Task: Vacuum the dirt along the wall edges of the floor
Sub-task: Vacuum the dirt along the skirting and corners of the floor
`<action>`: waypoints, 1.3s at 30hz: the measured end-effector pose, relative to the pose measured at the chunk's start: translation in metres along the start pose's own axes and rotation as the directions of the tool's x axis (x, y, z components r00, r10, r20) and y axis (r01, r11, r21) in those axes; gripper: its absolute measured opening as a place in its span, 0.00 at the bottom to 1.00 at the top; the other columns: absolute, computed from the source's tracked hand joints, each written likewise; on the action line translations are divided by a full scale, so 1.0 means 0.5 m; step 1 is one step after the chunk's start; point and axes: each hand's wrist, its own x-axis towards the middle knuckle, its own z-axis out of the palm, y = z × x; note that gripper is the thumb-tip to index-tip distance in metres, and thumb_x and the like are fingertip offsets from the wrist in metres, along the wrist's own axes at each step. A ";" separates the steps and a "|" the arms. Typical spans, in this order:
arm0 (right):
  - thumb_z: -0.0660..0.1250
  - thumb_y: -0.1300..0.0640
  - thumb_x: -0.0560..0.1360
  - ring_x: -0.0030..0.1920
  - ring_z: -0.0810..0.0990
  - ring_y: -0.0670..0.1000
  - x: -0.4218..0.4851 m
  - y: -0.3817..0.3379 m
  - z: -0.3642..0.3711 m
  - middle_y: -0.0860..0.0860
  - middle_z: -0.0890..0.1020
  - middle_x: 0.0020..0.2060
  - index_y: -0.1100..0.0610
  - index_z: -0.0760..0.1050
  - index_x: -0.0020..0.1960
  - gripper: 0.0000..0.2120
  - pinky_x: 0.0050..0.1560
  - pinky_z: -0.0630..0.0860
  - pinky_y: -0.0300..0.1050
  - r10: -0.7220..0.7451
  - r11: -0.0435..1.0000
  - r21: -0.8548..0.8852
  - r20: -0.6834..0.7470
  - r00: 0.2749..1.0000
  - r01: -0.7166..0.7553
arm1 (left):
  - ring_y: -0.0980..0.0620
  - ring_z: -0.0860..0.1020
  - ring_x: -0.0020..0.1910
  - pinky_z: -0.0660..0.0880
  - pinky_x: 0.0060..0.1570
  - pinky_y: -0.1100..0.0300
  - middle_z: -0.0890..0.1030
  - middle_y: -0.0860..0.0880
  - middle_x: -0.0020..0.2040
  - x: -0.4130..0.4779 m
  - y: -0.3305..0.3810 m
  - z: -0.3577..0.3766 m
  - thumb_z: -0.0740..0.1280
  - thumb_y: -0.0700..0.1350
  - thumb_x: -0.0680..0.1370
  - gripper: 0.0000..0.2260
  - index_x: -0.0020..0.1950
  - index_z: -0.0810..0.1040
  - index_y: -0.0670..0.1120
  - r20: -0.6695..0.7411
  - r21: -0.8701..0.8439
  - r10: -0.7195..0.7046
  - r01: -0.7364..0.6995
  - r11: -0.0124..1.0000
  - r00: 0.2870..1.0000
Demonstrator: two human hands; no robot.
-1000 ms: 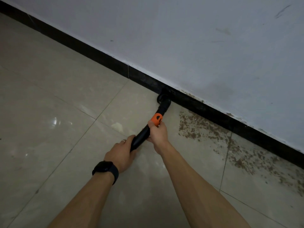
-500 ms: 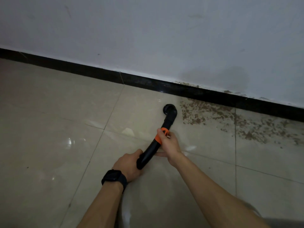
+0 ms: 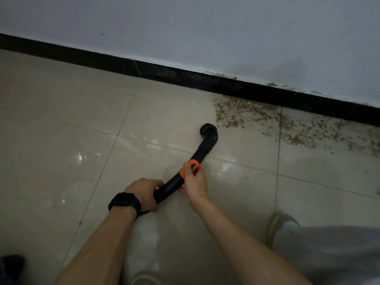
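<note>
The floor (image 3: 61, 120) is running up to the black skirting (image 3: 102, 60), and brown dirt (image 3: 246, 114) is lying in a wide band along the skirting's foot. I am holding the vacuum pipe (image 3: 202, 150) well out from the skirting. My left hand (image 3: 144, 192) is gripping its near end and my right hand (image 3: 194, 181) is gripping the orange collar (image 3: 192, 164), fingers (image 3: 156, 183) curled fully round. The nozzle (image 3: 208, 130) is stopping just short of the dirt. I am judging that a fast sweep could scatter grit, leaving a line tight against the skirting.

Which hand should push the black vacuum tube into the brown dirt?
Likely the right hand: it grips the curved black plastic vacuum tube by its orange ring, nearest the brown dirt. The left hand holds the rear.
</note>
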 end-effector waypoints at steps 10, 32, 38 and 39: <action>0.66 0.50 0.83 0.45 0.82 0.50 0.005 -0.024 -0.074 0.51 0.79 0.46 0.59 0.73 0.62 0.14 0.47 0.85 0.58 0.020 0.996 0.093 -0.039 0.999 -0.016 | 0.48 0.80 0.51 0.78 0.52 0.54 0.82 0.51 0.56 0.018 0.059 -0.003 0.80 0.49 0.63 0.26 0.60 0.78 0.54 -0.009 -0.056 0.036 -0.036 0.998 0.999; 0.67 0.45 0.81 0.51 0.82 0.56 0.069 -0.116 -0.039 0.53 0.80 0.49 0.58 0.72 0.61 0.19 0.52 0.84 0.62 -0.034 0.998 -0.052 -0.009 0.999 0.033 | 0.44 0.79 0.51 0.77 0.45 0.52 0.78 0.50 0.55 0.026 0.070 -0.008 0.66 0.48 0.74 0.25 0.69 0.64 0.59 -0.335 -0.059 0.088 -0.114 0.992 0.938; 0.69 0.51 0.81 0.46 0.80 0.48 0.070 -0.114 -0.044 0.48 0.77 0.48 0.54 0.63 0.68 0.21 0.47 0.85 0.59 -0.072 0.995 -0.070 0.049 0.996 0.075 | 0.45 0.79 0.52 0.73 0.42 0.55 0.78 0.51 0.54 0.035 0.072 -0.016 0.64 0.52 0.75 0.25 0.71 0.62 0.65 -0.372 -0.058 0.094 -0.124 0.991 0.923; 0.68 0.52 0.82 0.46 0.80 0.48 0.074 -0.114 -0.044 0.48 0.77 0.48 0.54 0.63 0.68 0.21 0.47 0.86 0.59 -0.072 0.994 -0.074 0.054 0.996 0.076 | 0.45 0.79 0.52 0.73 0.43 0.56 0.78 0.51 0.54 0.038 0.074 -0.018 0.64 0.52 0.75 0.24 0.70 0.63 0.65 -0.380 -0.063 0.092 -0.124 0.990 0.921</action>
